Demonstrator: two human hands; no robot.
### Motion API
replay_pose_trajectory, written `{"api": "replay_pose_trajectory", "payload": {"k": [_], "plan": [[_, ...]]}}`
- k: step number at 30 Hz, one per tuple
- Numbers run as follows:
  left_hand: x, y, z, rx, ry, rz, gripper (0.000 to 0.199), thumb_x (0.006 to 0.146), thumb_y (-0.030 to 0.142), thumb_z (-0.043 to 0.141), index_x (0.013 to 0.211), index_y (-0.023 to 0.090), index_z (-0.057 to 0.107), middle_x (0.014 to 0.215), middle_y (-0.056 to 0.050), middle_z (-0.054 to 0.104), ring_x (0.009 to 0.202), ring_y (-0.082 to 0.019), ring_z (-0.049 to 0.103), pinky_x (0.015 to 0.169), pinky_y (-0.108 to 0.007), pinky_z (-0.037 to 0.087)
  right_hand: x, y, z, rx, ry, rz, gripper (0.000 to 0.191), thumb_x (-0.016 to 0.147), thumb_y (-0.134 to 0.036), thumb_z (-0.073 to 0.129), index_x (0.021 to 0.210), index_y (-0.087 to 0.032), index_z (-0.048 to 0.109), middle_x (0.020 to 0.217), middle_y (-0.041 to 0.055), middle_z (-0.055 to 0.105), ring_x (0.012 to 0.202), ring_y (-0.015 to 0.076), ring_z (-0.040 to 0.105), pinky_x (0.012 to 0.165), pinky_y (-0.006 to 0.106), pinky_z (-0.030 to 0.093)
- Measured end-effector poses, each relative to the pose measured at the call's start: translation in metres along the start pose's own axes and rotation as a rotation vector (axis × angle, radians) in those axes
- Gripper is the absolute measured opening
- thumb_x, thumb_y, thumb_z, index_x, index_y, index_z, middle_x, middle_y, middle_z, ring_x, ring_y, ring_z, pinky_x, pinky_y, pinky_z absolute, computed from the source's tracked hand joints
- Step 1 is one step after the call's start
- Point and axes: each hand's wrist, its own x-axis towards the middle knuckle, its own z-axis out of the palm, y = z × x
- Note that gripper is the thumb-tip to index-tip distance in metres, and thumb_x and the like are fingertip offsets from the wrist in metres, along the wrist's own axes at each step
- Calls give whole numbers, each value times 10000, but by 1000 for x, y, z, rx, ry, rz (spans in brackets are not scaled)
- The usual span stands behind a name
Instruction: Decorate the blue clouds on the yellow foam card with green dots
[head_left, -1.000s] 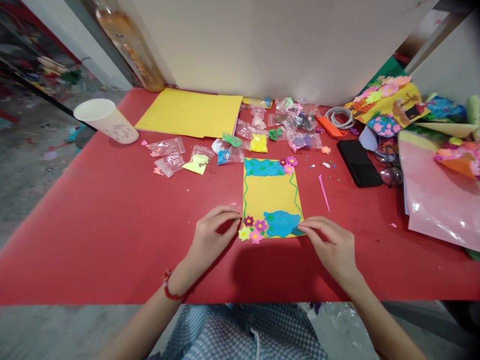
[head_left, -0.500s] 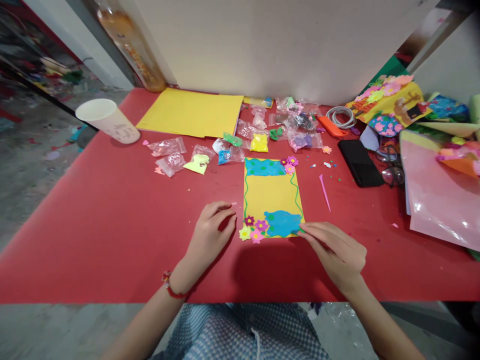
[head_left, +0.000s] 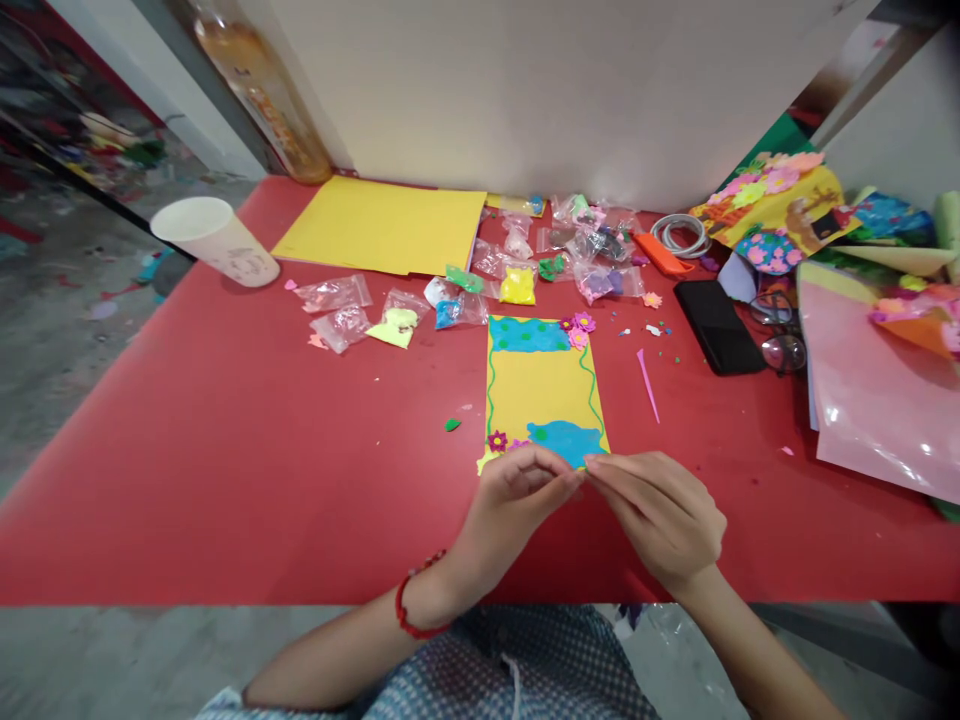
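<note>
A yellow card (head_left: 540, 385) lies on the red table, with blue clay patches at top and bottom, wavy green clay lines down both sides and clay flowers at two corners. Over its lower edge my left hand (head_left: 517, 510) reaches in from the left, thumb and fingers closed in a pinch. My right hand (head_left: 664, 510) is pinched too, its fingertips meeting the left ones by the lower blue patch (head_left: 566, 440). Whatever is between the fingertips is too small to make out. Left of the card rests a small green clay piece (head_left: 452, 425).
Behind the card are several clay bags, including a yellow one (head_left: 518, 286). A pink modelling tool (head_left: 648, 386), a black phone (head_left: 718, 326) and glasses (head_left: 784, 350) lie to the right. A paper cup (head_left: 217, 242) and yellow sheets (head_left: 386, 225) are at the left.
My left hand has moved right from beside the card to meet my right fingertips, uncovering the green clay piece and now hiding most of the lower flowers. My right hand has shifted slightly left.
</note>
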Motion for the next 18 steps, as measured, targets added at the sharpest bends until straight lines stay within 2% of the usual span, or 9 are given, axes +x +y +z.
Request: {"api": "replay_pose_trajectory", "payload": {"k": [2,5,10,18], "plan": [[2,-3,0,-94,17,-76,204,709,340,752,720,151,675,678,-4,670,672,-93,628,676,-191,510,1,-1,0,8,12,-2,183,758,-27,654,875,-159,702,770,68,744,697,149,697,593,258,556],[3,-5,0,-149,-26,-118,236,693,365,763,759,147,703,719,-28,698,701,-120,652,720,-236,533,0,-2,1,26,1,10,223,759,-27,647,912,-181,700,788,62,747,708,151,700,581,257,556],[4,-9,0,-121,-39,-60,186,699,312,764,785,155,712,808,-50,722,776,-158,678,782,-290,550,-1,-1,1,1,20,12,247,757,-35,651,937,-200,692,781,54,748,694,149,700,578,259,554],[6,-10,0,-123,4,-26,147,670,266,784,741,155,719,784,-29,707,758,-122,663,749,-220,544,-3,1,4,-28,24,-33,263,728,-17,677,942,-169,677,788,87,745,717,161,704,592,268,551]]}}
